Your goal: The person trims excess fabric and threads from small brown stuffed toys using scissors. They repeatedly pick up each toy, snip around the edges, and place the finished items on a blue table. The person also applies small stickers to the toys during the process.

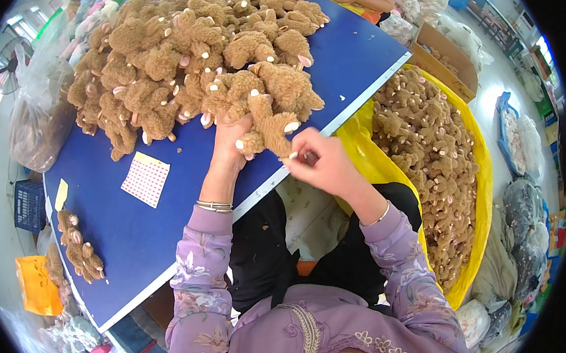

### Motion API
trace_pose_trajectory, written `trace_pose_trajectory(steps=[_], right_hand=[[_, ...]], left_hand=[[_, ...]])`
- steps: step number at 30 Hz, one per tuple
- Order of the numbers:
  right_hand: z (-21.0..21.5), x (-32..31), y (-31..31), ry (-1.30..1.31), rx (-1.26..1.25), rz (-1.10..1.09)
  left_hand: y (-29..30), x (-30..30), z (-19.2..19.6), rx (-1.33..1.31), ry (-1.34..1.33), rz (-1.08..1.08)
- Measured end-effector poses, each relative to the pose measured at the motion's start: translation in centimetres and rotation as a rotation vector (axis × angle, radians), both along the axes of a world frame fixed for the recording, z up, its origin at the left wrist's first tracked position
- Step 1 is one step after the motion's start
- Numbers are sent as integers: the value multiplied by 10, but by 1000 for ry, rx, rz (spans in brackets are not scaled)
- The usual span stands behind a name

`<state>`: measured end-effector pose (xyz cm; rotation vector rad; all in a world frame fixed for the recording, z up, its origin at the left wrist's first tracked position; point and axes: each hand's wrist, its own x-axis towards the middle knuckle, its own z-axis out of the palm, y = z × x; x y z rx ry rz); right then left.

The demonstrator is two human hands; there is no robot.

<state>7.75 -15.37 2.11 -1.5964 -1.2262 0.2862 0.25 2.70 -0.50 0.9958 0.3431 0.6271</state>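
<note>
The left hand [231, 141] grasps a brown plush toy [271, 126] at the near edge of the blue table [168, 217], fingers closed around its body. The right hand [318, 164] pinches something small at the toy's lower end; probably a leg, but the view is not clear. Behind lies a big pile of toys [189, 52] (same brown kind). A yellow bag [472, 157] of them stands at the right.

Blue table [168, 230] under plush toys [176, 59]
</note>
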Motion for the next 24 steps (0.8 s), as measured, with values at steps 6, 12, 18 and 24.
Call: trace_pose_trajectory(steps=[6, 12, 18, 24], right_hand=[[-2, 23, 7, 110, 29, -156], [-14, 26, 7, 108, 30, -234], [6, 53, -10, 513, 63, -314], [-1, 27, -1, 375, -80, -112]], left_hand=[[-1, 2, -10, 87, 55, -16], [-12, -1, 0, 309, 137, 104], [-3, -9, 12, 271, 27, 182], [-20, 4, 10, 317, 68, 151]])
